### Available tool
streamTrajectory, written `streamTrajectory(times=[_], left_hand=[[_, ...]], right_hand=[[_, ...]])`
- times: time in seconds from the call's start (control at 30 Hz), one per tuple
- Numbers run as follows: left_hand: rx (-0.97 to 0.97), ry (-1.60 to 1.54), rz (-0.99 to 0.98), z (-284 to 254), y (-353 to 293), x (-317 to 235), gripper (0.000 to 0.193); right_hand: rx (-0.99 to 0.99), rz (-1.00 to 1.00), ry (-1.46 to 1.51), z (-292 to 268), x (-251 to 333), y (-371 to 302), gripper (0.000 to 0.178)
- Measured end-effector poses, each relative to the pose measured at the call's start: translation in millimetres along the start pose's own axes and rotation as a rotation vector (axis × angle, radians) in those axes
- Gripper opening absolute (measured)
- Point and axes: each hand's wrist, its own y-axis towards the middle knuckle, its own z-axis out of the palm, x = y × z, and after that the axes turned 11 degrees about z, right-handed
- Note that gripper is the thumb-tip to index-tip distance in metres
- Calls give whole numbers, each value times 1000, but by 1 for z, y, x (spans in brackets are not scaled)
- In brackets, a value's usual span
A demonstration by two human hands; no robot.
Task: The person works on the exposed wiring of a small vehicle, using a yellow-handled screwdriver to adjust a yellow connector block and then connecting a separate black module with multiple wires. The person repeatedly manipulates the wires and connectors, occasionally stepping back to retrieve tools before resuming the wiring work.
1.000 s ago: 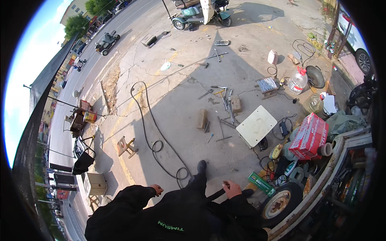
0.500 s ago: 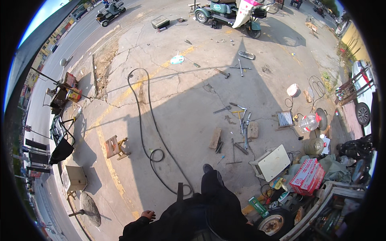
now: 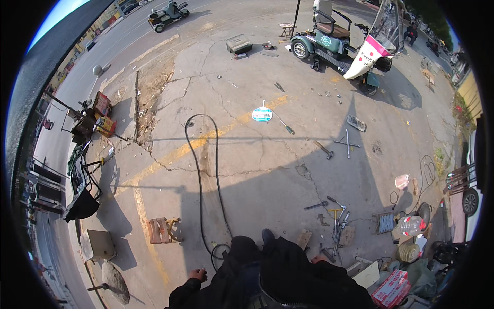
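Observation:
My left hand (image 3: 197,275) hangs low beside my dark trousers, with its fingers loosely apart and nothing visible in it. Nearest to it is a black hose (image 3: 218,175), which lies in a long loop on the concrete. My right hand (image 3: 319,259) shows only in part past my dark sleeve, and its fingers are too hidden to read. Close to that hand in the picture are a wooden block (image 3: 304,238) and several wrenches and other metal tools (image 3: 337,226) on the ground. Neither hand visibly touches anything.
A folding stool (image 3: 163,230) stands to the left. Farther ahead are a hammer (image 3: 324,150), a cross wrench (image 3: 348,144) and a round fan-shaped sign (image 3: 262,114). A green three-wheeler (image 3: 334,41) is parked at the far right. Water jugs (image 3: 410,225) and a red-white box (image 3: 392,288) crowd the near right.
My view has tilted and shifted, so ground objects sit lower and mostly farther right. One leg has swung forward near the hose. My right hand now shows more beside my sleeve.

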Motion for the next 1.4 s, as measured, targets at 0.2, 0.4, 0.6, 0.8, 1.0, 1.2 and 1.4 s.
streamTrajectory(times=[0.2,0.4,0.6,0.8,1.0,1.2,1.4], left_hand=[[-230,642,-99,-46,87,-116,56],[-365,568,170,-93,256,-290,44],[-539,431,521,-149,427,-591,58],[-457,144,496,-152,580,-801,51],[-100,438,508,-158,644,-937,25],[-157,560,186,-139,730,-1079,20],[-84,697,212,-126,883,-1271,17]], right_hand=[[-556,-298,322,-219,301,24,55],[-497,-191,213,-283,462,22,49],[-149,77,89,-288,526,72,55],[-156,-128,-45,-408,651,200,55],[-464,-278,384,-658,914,212,57],[-580,-556,418,-881,1125,227,59],[-387,-121,306,-945,1189,327,54]])
